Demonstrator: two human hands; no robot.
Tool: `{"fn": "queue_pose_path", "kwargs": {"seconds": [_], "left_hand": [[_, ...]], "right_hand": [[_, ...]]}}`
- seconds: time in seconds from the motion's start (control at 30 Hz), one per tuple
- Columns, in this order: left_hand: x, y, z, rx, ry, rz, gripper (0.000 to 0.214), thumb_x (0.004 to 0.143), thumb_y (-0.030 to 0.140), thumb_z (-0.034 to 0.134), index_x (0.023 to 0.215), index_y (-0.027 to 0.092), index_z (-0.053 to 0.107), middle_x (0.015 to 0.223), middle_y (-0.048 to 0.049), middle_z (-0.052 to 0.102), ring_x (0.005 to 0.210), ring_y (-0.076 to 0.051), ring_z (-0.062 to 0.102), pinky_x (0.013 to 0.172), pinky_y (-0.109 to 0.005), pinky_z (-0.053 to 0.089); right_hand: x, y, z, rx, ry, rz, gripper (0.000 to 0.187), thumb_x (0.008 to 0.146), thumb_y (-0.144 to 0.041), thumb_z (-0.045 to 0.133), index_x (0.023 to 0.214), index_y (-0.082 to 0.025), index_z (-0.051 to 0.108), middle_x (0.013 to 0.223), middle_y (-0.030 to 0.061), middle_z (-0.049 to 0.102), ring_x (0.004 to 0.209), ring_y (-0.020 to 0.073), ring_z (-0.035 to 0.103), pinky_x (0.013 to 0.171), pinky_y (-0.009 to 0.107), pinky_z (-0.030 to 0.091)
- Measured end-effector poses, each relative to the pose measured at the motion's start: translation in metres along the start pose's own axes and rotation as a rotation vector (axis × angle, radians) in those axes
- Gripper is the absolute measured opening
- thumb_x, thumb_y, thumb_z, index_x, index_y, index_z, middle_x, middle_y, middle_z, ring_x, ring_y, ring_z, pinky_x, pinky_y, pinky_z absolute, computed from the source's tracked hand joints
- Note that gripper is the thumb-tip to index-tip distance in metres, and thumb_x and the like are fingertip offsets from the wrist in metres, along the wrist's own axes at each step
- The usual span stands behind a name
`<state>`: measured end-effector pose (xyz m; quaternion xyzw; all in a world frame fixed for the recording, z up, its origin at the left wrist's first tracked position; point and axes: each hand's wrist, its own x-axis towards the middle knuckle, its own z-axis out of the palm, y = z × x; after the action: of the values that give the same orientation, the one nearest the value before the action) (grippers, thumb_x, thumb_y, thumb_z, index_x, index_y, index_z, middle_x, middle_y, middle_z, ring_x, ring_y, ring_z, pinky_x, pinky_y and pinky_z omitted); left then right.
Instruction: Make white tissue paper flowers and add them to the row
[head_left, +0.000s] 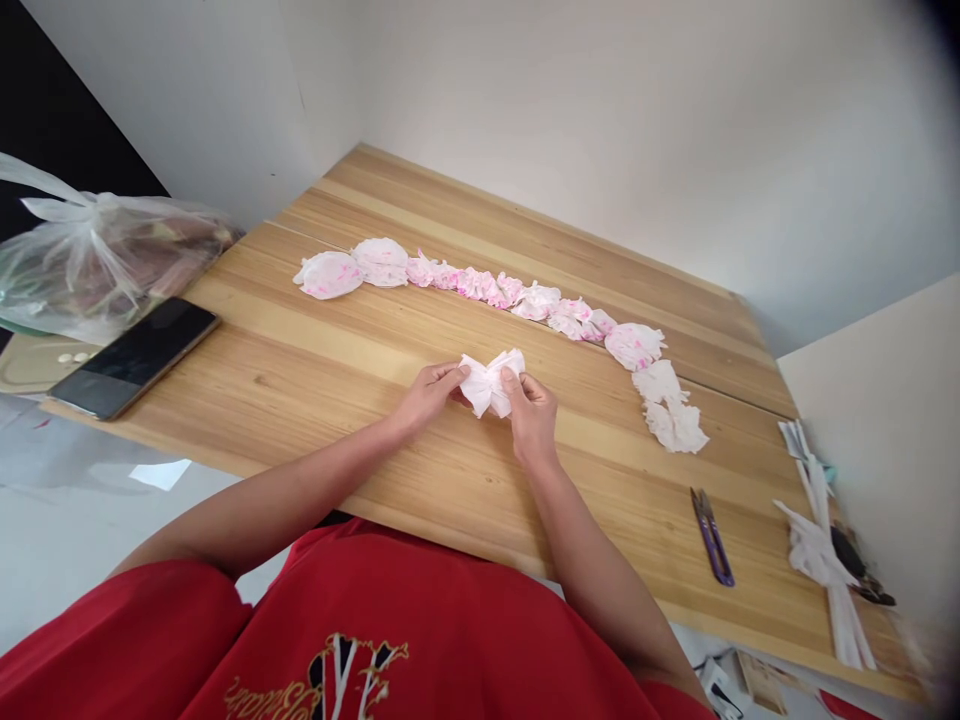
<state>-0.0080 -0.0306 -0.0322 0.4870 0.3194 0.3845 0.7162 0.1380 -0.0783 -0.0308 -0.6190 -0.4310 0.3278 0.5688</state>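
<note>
A small white tissue-paper flower rests on the wooden table between my two hands. My left hand pinches its left side with closed fingers. My right hand grips its right side, thumb on top. Behind them a curved row of finished paper flowers, white with pink marks, runs from the far left toward the right, ending in two plain white ones.
A dark phone lies at the table's left edge beside a tied clear plastic bag. Purple thread snips lie at the front right. Folded white paper strips sit at the right edge. Walls enclose the far side.
</note>
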Motion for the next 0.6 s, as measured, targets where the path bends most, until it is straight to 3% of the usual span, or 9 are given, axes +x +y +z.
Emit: {"fn": "queue_pose_path", "kwargs": {"seconds": [0.1,0.2,0.33,0.43,0.6], "left_hand": [[0.0009,-0.0020,-0.0011,-0.073,0.026,-0.046,0.042,0.083,0.052,0.054,0.082,0.012,0.064,0.075,-0.0059,0.066,0.070,-0.016,0.060,0.068,-0.028,0.048],[-0.0003,-0.0009,-0.0017,0.051,0.045,-0.017,0.050,0.085,0.059,0.047,0.079,0.012,0.063,0.072,-0.0058,0.065,0.066,-0.016,0.059,0.063,-0.027,0.047],[-0.0013,-0.0001,0.0002,0.320,0.053,0.027,0.041,0.073,0.053,0.065,0.071,0.012,0.062,0.066,-0.0032,0.063,0.062,-0.014,0.056,0.056,-0.023,0.041],[-0.0006,-0.0002,0.0012,0.318,0.048,0.025,0.035,0.070,0.045,0.069,0.076,0.011,0.065,0.070,-0.0032,0.065,0.062,-0.013,0.055,0.057,-0.023,0.041],[0.0003,0.0033,-0.0022,0.181,0.001,-0.028,0.040,0.074,0.050,0.064,0.082,0.010,0.066,0.070,-0.0035,0.064,0.062,-0.012,0.054,0.058,-0.024,0.044]], "right_hand": [[-0.0010,-0.0011,-0.0004,-0.065,-0.001,-0.032,0.048,0.082,-0.051,0.060,0.056,-0.021,0.034,0.057,-0.0059,0.027,0.054,0.0085,0.025,0.049,0.024,0.021],[-0.0037,-0.0055,-0.0005,-0.186,-0.001,-0.086,0.049,0.084,-0.051,0.058,0.055,-0.020,0.033,0.056,-0.0058,0.026,0.054,0.0087,0.025,0.050,0.025,0.021],[-0.0054,-0.0090,-0.0002,-0.263,0.015,-0.118,0.049,0.084,-0.053,0.056,0.055,-0.020,0.034,0.056,-0.0057,0.025,0.054,0.0090,0.026,0.051,0.025,0.023],[-0.0039,-0.0074,-0.0003,-0.181,0.016,-0.059,0.049,0.083,-0.055,0.056,0.056,-0.021,0.036,0.055,-0.0055,0.028,0.054,0.0093,0.028,0.050,0.024,0.024],[-0.0003,-0.0033,-0.0009,0.042,-0.032,0.029,0.043,0.084,-0.058,0.052,0.064,-0.020,0.048,0.061,-0.0032,0.043,0.057,0.0111,0.037,0.053,0.025,0.034]]}}
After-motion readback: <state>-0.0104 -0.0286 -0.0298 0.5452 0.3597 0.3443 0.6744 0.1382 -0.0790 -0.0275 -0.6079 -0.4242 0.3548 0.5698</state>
